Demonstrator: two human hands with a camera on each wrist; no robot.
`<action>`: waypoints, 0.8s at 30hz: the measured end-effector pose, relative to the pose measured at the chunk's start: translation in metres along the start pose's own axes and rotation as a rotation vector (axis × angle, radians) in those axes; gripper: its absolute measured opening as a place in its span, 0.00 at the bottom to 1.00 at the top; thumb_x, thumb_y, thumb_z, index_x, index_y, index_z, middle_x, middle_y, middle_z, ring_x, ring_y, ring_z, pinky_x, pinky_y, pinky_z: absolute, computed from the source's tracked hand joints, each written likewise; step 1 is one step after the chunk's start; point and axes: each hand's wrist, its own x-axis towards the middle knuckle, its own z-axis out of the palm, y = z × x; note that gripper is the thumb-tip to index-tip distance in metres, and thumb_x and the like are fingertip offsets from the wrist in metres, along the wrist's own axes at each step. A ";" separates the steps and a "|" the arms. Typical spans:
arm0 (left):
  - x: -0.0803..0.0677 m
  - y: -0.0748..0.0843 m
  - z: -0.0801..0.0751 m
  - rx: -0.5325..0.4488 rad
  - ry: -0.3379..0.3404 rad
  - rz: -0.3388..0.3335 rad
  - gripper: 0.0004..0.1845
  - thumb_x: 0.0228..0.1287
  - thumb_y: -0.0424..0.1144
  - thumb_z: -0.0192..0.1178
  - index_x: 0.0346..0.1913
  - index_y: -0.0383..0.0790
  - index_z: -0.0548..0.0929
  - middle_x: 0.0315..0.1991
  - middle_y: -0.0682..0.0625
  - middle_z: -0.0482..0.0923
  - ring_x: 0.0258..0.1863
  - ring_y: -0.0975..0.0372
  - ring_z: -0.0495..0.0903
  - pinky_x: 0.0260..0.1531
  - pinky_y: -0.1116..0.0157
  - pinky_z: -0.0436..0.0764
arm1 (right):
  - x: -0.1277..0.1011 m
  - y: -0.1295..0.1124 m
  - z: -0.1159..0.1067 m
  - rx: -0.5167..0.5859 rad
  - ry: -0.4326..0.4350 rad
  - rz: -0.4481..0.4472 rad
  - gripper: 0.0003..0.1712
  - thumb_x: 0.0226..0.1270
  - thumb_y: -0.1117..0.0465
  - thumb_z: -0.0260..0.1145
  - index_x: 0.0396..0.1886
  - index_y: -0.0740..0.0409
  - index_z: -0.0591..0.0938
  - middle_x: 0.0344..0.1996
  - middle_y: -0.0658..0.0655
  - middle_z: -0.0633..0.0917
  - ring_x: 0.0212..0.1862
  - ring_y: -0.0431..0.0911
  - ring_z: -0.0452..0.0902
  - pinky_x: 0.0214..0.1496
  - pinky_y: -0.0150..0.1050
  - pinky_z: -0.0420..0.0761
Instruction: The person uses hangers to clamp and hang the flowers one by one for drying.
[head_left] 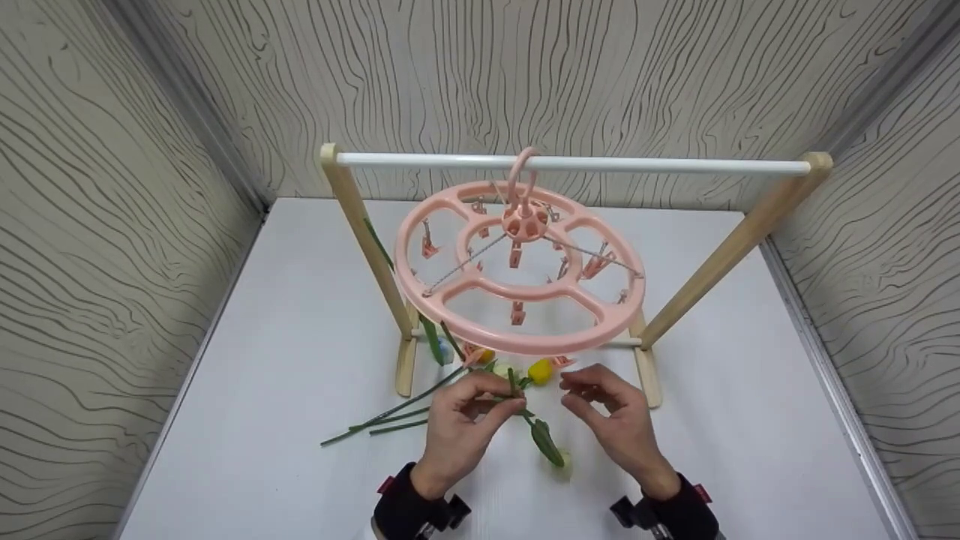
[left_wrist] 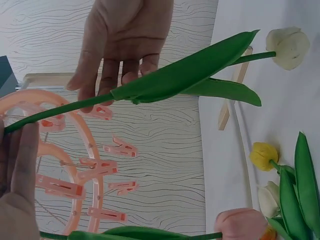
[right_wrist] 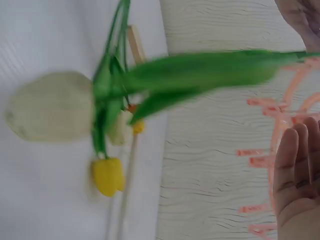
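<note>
The white tulip (left_wrist: 287, 47) at the upper right of the left wrist view has green leaves (left_wrist: 195, 70); a pink tulip (left_wrist: 241, 225) shows at lower right. In the head view, a yellow tulip (head_left: 540, 371) sits below centre. The hanger (head_left: 525, 222) and clips (head_left: 515, 255) at centre are pink, the bar (head_left: 637, 164) above white, the posts (head_left: 727, 259) pale brown. Dark wavy lines pattern the cream wall (head_left: 450, 90) across the top; the table (head_left: 300, 315) is white.

Bare hands (head_left: 459, 429); black wristbands (head_left: 405, 506), small red tags (head_left: 703, 493), dark blocky attachments (head_left: 454, 512); pale sleeve edge (head_left: 368, 532).
</note>
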 end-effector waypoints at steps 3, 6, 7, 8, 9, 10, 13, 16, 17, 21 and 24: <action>0.001 0.002 0.000 0.016 -0.001 0.031 0.05 0.67 0.21 0.70 0.43 0.27 0.86 0.39 0.29 0.86 0.43 0.71 0.90 0.36 0.62 0.95 | 0.016 -0.005 -0.009 0.048 -0.008 -0.100 0.26 0.63 0.88 0.67 0.59 0.68 0.86 0.51 0.46 0.91 0.50 0.37 0.88 0.51 0.26 0.88; 0.002 0.004 0.000 0.043 -0.002 0.043 0.05 0.67 0.21 0.70 0.43 0.28 0.86 0.39 0.30 0.87 0.42 0.71 0.90 0.36 0.62 0.94 | 0.030 -0.009 -0.015 0.098 -0.032 -0.126 0.33 0.62 0.88 0.66 0.67 0.68 0.82 0.58 0.44 0.90 0.56 0.35 0.88 0.58 0.27 0.88; 0.003 0.005 0.000 0.057 0.001 0.043 0.05 0.67 0.22 0.70 0.42 0.28 0.87 0.39 0.31 0.87 0.41 0.71 0.90 0.36 0.62 0.94 | 0.034 -0.010 -0.017 0.111 -0.046 -0.127 0.33 0.63 0.88 0.66 0.68 0.68 0.81 0.60 0.44 0.90 0.57 0.35 0.88 0.60 0.27 0.88; 0.004 0.006 0.000 0.072 0.004 0.045 0.05 0.67 0.22 0.71 0.42 0.28 0.87 0.38 0.31 0.87 0.41 0.71 0.90 0.37 0.63 0.94 | 0.038 -0.011 -0.018 0.126 -0.063 -0.122 0.33 0.64 0.87 0.67 0.69 0.69 0.81 0.61 0.44 0.90 0.59 0.35 0.88 0.62 0.28 0.88; 0.005 0.006 0.000 0.084 0.007 0.042 0.05 0.66 0.22 0.71 0.42 0.28 0.87 0.38 0.32 0.88 0.40 0.71 0.90 0.38 0.63 0.94 | 0.041 -0.012 -0.019 0.145 -0.084 -0.116 0.33 0.65 0.86 0.67 0.70 0.70 0.80 0.62 0.45 0.90 0.60 0.36 0.88 0.63 0.29 0.88; 0.006 0.007 0.000 0.095 0.010 0.040 0.05 0.66 0.23 0.72 0.41 0.28 0.87 0.37 0.32 0.88 0.40 0.71 0.90 0.39 0.64 0.94 | 0.045 -0.014 -0.020 0.166 -0.107 -0.109 0.32 0.66 0.85 0.67 0.70 0.71 0.79 0.64 0.45 0.90 0.62 0.36 0.88 0.65 0.30 0.87; 0.008 0.008 0.000 0.115 0.016 0.032 0.05 0.65 0.24 0.73 0.41 0.27 0.87 0.36 0.32 0.89 0.39 0.71 0.90 0.47 0.64 0.94 | 0.054 -0.018 -0.022 0.218 -0.175 -0.096 0.28 0.71 0.82 0.66 0.70 0.73 0.78 0.65 0.48 0.89 0.66 0.38 0.87 0.70 0.32 0.85; 0.008 0.009 0.000 0.101 0.004 0.036 0.04 0.66 0.24 0.72 0.41 0.27 0.87 0.37 0.32 0.89 0.40 0.71 0.90 0.49 0.64 0.94 | 0.060 -0.022 -0.023 0.244 -0.208 -0.092 0.26 0.73 0.82 0.63 0.69 0.71 0.79 0.63 0.48 0.90 0.66 0.38 0.87 0.68 0.31 0.86; 0.007 0.009 -0.001 0.096 -0.001 0.039 0.04 0.66 0.24 0.72 0.41 0.27 0.87 0.37 0.32 0.88 0.40 0.70 0.90 0.48 0.63 0.94 | 0.061 -0.024 -0.024 0.248 -0.212 -0.090 0.26 0.72 0.82 0.63 0.68 0.70 0.81 0.62 0.47 0.90 0.63 0.37 0.88 0.66 0.30 0.87; 0.005 0.011 -0.002 0.080 -0.020 0.053 0.04 0.68 0.23 0.70 0.43 0.29 0.88 0.38 0.33 0.89 0.41 0.70 0.90 0.38 0.63 0.95 | 0.062 -0.029 -0.024 0.262 -0.221 -0.070 0.25 0.69 0.85 0.64 0.63 0.69 0.84 0.58 0.45 0.91 0.53 0.34 0.88 0.55 0.26 0.89; 0.004 0.012 -0.002 0.079 -0.021 0.068 0.04 0.69 0.23 0.70 0.43 0.29 0.88 0.38 0.33 0.89 0.40 0.70 0.90 0.36 0.62 0.94 | 0.061 -0.031 -0.022 0.273 -0.230 -0.035 0.25 0.69 0.84 0.65 0.64 0.70 0.84 0.55 0.45 0.92 0.48 0.33 0.88 0.51 0.27 0.90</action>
